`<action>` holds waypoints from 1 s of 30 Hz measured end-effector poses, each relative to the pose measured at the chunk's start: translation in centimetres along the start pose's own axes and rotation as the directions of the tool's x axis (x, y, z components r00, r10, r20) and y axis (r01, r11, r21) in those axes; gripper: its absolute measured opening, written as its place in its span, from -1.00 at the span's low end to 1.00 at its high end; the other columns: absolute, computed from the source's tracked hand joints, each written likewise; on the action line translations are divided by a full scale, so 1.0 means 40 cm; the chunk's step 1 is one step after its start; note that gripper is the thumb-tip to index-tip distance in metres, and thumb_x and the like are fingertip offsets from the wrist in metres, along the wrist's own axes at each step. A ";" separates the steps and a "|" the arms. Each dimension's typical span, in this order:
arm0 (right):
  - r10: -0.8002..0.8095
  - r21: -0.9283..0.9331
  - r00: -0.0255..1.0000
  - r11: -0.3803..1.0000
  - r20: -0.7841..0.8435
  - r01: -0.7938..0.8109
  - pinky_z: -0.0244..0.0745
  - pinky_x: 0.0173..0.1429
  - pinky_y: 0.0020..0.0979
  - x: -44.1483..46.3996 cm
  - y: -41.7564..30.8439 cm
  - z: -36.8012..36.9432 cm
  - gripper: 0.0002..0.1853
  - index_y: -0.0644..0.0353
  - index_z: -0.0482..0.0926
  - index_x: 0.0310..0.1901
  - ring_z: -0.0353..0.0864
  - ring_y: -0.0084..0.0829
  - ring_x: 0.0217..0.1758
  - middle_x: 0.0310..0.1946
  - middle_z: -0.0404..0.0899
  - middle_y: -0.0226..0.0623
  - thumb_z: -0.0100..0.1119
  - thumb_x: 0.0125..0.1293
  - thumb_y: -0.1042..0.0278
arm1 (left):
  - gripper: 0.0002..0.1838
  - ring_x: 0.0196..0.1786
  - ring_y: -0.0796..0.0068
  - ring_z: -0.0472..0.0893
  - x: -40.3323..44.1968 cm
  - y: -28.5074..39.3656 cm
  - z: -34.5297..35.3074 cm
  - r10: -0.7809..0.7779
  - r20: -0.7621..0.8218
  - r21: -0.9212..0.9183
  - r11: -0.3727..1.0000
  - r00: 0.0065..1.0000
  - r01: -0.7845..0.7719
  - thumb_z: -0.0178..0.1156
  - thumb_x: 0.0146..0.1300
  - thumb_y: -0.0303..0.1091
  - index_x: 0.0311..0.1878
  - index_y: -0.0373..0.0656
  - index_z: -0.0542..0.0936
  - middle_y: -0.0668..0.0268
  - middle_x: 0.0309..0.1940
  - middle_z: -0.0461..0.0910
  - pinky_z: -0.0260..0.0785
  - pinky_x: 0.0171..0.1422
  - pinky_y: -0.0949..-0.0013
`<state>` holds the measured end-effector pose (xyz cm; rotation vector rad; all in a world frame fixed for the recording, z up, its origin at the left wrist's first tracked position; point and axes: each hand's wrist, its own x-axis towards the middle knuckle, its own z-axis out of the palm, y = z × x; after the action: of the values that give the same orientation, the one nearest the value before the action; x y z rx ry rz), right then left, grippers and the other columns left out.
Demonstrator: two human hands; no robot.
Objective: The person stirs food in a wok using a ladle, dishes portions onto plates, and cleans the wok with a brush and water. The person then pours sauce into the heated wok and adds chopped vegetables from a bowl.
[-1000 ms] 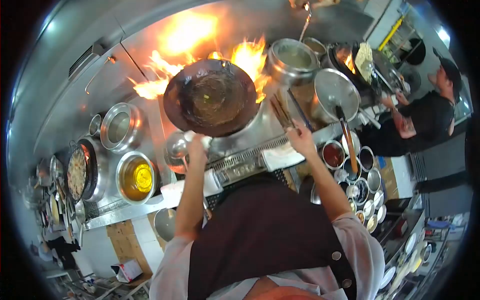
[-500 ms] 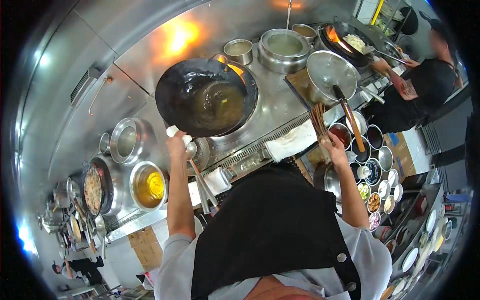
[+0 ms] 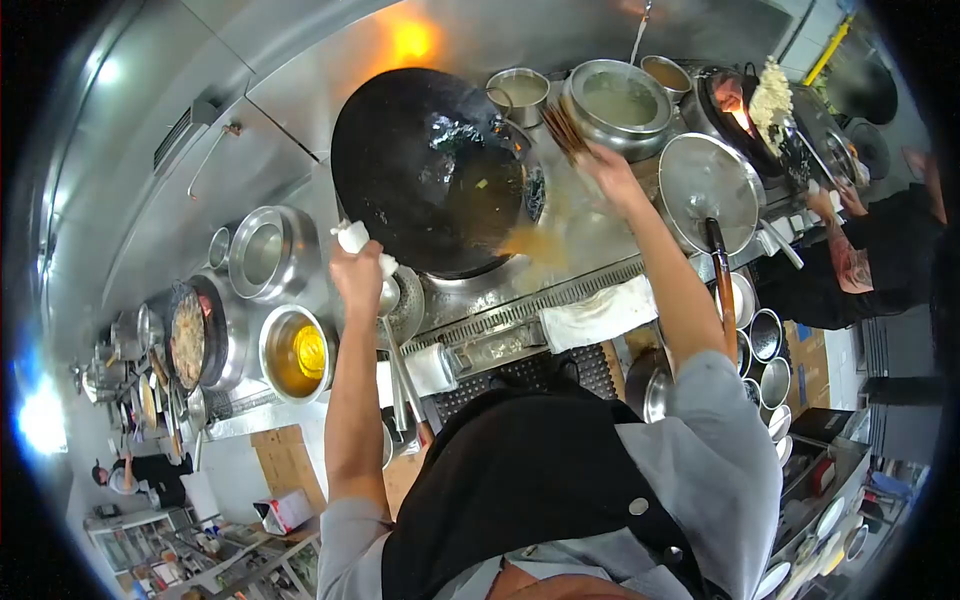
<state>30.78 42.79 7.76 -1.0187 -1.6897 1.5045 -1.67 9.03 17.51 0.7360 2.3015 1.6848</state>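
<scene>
My left hand (image 3: pixel 356 278) is closed around a folded white cloth (image 3: pixel 352 238) at the near left rim of a large black wok (image 3: pixel 400 170). The wok tilts to the right, and brownish liquid (image 3: pixel 537 243) spills over its lower right edge onto the stove. Some liquid and small scraps stay inside. In my right hand (image 3: pixel 612 178) is a bamboo wok brush (image 3: pixel 564 126), raised beyond the wok's right side, its bristles pointing up and left near a steel pot (image 3: pixel 622 98). The fingers are wrapped round the brush.
A strainer (image 3: pixel 705 185) with a ladle handle (image 3: pixel 722 285) across it stands on the right. A bowl of yellow oil (image 3: pixel 297 355) is on the left. A co-worker (image 3: pixel 860 250) tosses food at another wok with flames. A white towel (image 3: pixel 597 308) lies along the stove's front edge.
The wok has tipped further, and liquid now pours out on its right. My right hand has swung up and forward with the brush, from beside the seasoning bowls to over the stove.
</scene>
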 end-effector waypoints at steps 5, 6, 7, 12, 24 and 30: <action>0.166 0.502 0.984 0.858 -0.063 -0.113 0.55 -0.46 -0.30 0.201 -0.155 0.340 -0.42 0.06 0.52 0.27 0.62 -0.42 -0.44 -0.34 0.62 -0.38 0.46 0.30 0.02 | -0.68 -0.22 0.01 0.73 -0.040 0.107 0.053 0.148 -0.035 0.173 0.975 0.988 -0.140 0.29 0.05 -0.44 -0.10 -0.36 0.59 -0.02 -0.31 0.71 0.53 -0.07 0.08; 0.111 0.427 0.982 0.903 -0.150 -0.036 0.53 -0.54 -0.32 0.230 -0.117 0.437 -0.48 0.09 0.51 0.25 0.61 -0.41 -0.49 -0.34 0.63 -0.36 0.42 0.32 0.16 | -0.64 -0.19 -0.05 0.74 -0.066 0.116 0.055 0.217 -0.025 0.233 0.950 0.976 -0.205 0.34 0.04 -0.42 -0.08 -0.37 0.57 -0.07 -0.32 0.71 0.53 -0.05 0.05; 0.081 0.417 0.977 0.909 -0.195 0.008 0.47 -0.61 -0.33 0.194 -0.127 0.530 -0.57 0.12 0.53 0.21 0.58 -0.42 -0.53 -0.40 0.62 -0.37 0.36 0.35 0.27 | -0.64 -0.19 -0.05 0.74 -0.108 0.131 0.061 0.213 -0.020 0.238 0.950 0.977 -0.202 0.34 0.04 -0.42 -0.08 -0.37 0.57 -0.07 -0.32 0.71 0.53 -0.05 0.05; -0.461 0.043 0.875 0.887 0.152 0.460 0.59 0.23 -0.15 -0.220 -0.091 0.596 -0.55 0.16 0.61 0.26 0.71 -0.22 0.11 -0.01 0.72 0.02 0.24 0.38 0.22 | -0.49 -0.20 0.02 0.73 -0.220 0.092 0.050 0.315 -0.087 0.271 0.920 0.945 -0.282 0.40 0.01 -0.52 0.08 -0.43 0.54 -0.08 -0.25 0.71 0.53 -0.01 0.07; 0.242 -0.908 0.969 0.416 0.060 -0.047 0.49 0.31 0.13 -0.336 0.359 -0.061 -0.55 0.30 0.52 0.21 0.62 0.27 0.17 0.07 0.62 0.32 0.03 0.36 0.27 | -0.79 -0.33 0.30 0.68 -0.166 -0.249 0.087 -0.453 -0.131 -0.275 0.871 0.882 0.407 0.26 0.12 -0.43 -0.22 -0.38 0.68 0.15 -0.27 0.71 0.49 -0.27 0.20; 0.098 -0.918 0.981 0.378 0.165 0.117 0.57 0.21 0.03 -0.459 0.135 0.043 -0.41 0.21 0.50 0.33 0.66 0.23 0.07 -0.03 0.67 0.25 0.21 0.34 0.10 | -0.61 -0.44 0.43 0.58 -0.177 -0.279 0.224 -0.565 0.037 -0.037 0.824 0.824 0.566 0.29 0.31 0.02 -0.40 -0.15 0.65 0.32 -0.54 0.58 0.38 -0.42 0.22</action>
<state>38.93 26.17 2.69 -1.3959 -2.7925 0.4716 5.24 10.44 3.18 0.0321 2.1525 1.4211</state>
